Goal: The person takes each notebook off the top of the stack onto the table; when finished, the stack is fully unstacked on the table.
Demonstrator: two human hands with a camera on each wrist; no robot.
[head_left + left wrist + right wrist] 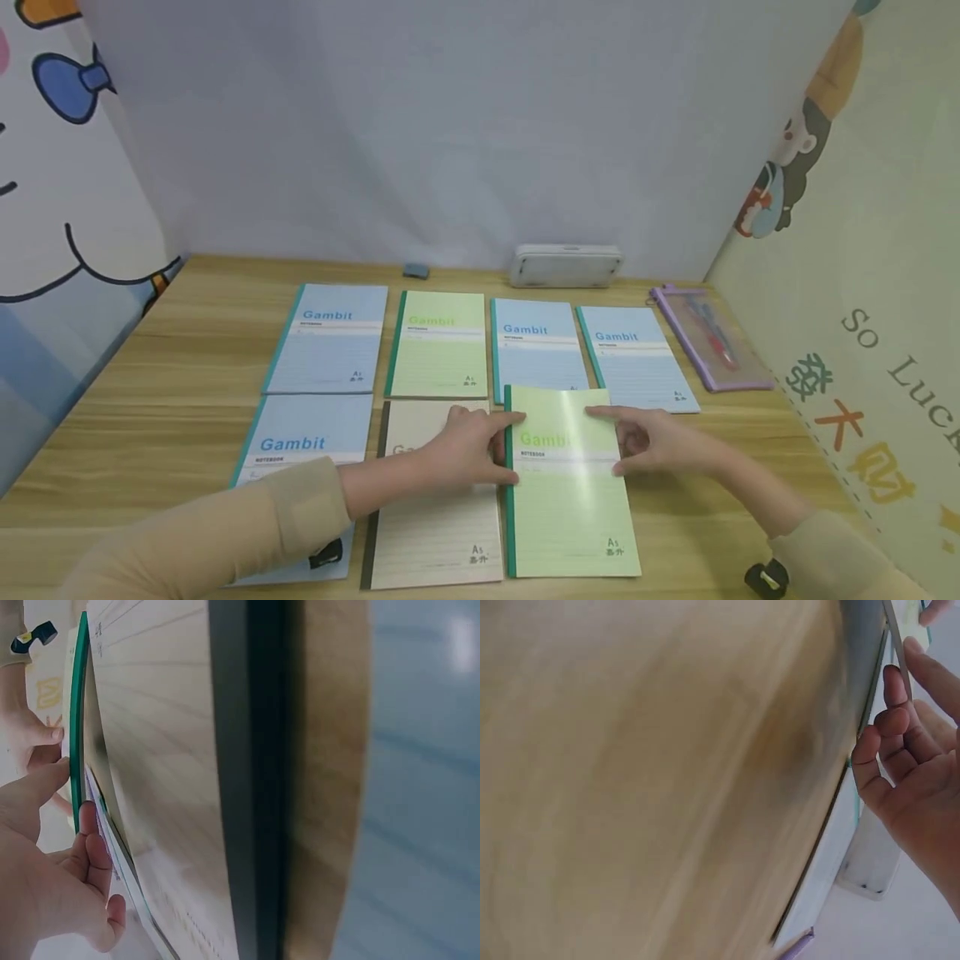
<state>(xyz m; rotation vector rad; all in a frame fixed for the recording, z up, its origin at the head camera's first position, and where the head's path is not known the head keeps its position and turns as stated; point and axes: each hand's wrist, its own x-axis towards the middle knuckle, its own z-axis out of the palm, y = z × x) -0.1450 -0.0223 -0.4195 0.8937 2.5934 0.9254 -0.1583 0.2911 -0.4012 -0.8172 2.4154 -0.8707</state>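
Note:
Both hands hold a green Gambit notebook (570, 517) by its long sides, slightly raised at the right of the front row. My left hand (468, 446) pinches its dark green spine edge, thumb on the cover side and fingers beneath in the left wrist view. The opposite edge is gripped by my right hand (660, 442), with thumb and fingers on either side of the thin notebook in the right wrist view. Beneath my left forearm lies a beige notebook (442, 533), partly covered. A blue notebook (311, 421) lies farther left, partly hidden by the sleeve.
Behind is a row: a blue notebook (330, 358), another green notebook (438, 362), and two more blue ones. At the right lies a purple-edged zip pouch (686, 333) with pens. A white case (566, 267) and a small grey block (416, 271) are near the back wall.

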